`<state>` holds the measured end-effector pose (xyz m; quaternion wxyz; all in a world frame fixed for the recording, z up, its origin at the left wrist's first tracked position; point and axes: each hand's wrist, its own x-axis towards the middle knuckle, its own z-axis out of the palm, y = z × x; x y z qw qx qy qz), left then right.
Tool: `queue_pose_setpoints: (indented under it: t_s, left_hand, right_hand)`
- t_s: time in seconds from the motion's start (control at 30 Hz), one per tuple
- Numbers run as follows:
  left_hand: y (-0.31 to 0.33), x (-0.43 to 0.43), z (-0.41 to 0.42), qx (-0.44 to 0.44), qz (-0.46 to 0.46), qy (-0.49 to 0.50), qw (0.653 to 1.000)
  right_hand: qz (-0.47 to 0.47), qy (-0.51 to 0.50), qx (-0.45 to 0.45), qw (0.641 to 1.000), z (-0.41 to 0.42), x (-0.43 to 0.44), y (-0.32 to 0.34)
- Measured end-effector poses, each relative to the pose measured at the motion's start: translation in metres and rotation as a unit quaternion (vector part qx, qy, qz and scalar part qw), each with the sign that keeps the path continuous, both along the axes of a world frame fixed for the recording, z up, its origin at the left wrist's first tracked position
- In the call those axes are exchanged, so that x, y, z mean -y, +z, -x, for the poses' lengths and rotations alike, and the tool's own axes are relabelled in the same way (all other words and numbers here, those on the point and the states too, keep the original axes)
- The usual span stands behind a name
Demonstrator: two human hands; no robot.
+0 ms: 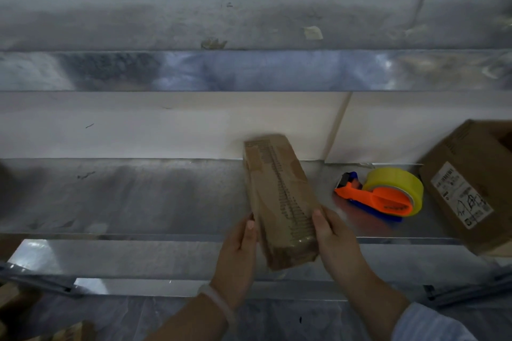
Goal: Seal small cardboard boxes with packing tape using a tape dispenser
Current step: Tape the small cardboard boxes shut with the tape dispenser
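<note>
One small box (pixel 279 202) tight in left grip (pixel 238 255) and right grip (pixel 336 241) above steel shelf (pixel 124 196) by wall (pixel 166 124)

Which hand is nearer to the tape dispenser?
Right. The right hand holds the small box at its right edge, just left of the tape dispenser. The left hand holds the opposite edge, farther away.

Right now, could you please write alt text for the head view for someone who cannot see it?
The left hand and right hand hold a small cardboard box at a metal shelf. An orange tape dispenser lies to its right, beside a larger carton.
</note>
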<state>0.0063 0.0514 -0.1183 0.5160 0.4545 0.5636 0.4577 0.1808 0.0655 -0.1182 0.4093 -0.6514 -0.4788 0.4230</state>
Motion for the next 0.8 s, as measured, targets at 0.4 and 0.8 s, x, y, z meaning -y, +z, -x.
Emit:
queue_pose_setpoints:
  t_s: [0.4, 0.8]
  left_hand:
    - [0.025, -0.098, 0.073, -0.156, -0.005, 0.035, 0.987]
    - [0.014, -0.086, 0.076, -0.139, -0.049, 0.069, 0.987]
  right_hand:
    - [0.07, 0.156, 0.002, 0.985, -0.046, -0.038, 0.034]
    - [0.044, 0.009, 0.091, 0.995, -0.014, -0.063, 0.013]
